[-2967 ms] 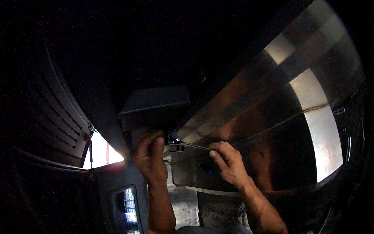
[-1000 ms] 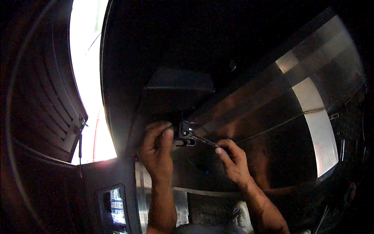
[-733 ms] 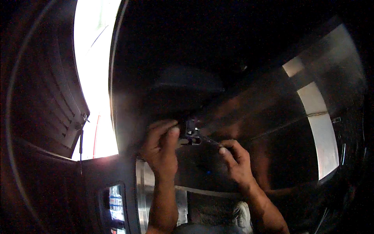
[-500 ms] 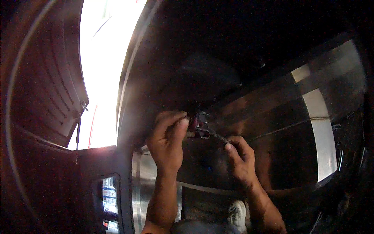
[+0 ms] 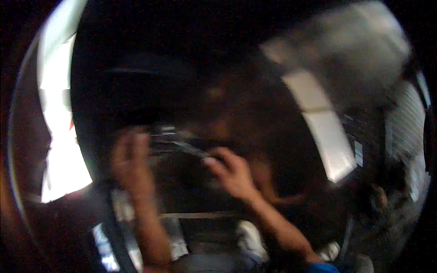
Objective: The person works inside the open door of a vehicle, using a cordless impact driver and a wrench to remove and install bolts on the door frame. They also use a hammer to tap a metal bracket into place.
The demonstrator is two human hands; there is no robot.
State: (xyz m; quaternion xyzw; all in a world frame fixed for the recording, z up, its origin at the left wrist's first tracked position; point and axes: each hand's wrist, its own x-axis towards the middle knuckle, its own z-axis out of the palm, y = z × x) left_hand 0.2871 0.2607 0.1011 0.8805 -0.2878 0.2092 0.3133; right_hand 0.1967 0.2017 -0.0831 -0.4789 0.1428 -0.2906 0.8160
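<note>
My right hand [image 5: 231, 172] is closed around the near end of a slim metal tool [image 5: 189, 148]. The tool's exact kind is lost in blur and shadow. Its far end points up and left toward a small shiny metal fitting [image 5: 168, 130] in a dark recess. Close to the fitting's left side is my left hand [image 5: 131, 159], raised with the fingertips up. Motion smears those fingers, so whether they grip anything does not show.
A glaring bright opening [image 5: 61, 132] runs down the left side. Over on the right, a pale strip [image 5: 318, 125] shows on a dark glossy panel. White shoes [image 5: 249, 240] appear below, and a brick-like surface [image 5: 409, 118] stands at the far right.
The view has swung right, so both hands and the bright opening lie further left in the picture. The right hand keeps hold of the metal tool. Everything is more blurred.
</note>
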